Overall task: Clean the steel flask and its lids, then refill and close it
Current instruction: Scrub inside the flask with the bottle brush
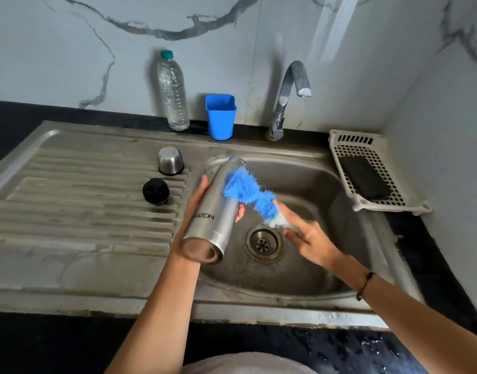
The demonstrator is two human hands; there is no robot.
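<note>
2 lids [170,160] [156,191] sit left of flask [214,209].

Your left hand [198,201] grips the steel flask [214,209] tilted over the sink basin [313,184]; your right hand [307,236] holds the blue brush [248,194] against its side, so the gap between your two grips is filled with bristles. Below both grips the basin is open down to the drain [264,242]. Just left of the flask grip, the black stopper [156,191] and steel cap [170,160] stand on the drainboard [70,211]. Beyond the flask mouth, the tap [288,98] overhangs. Right of the brush grip, a white basket [372,174] sits on the sink's edge.
</note>
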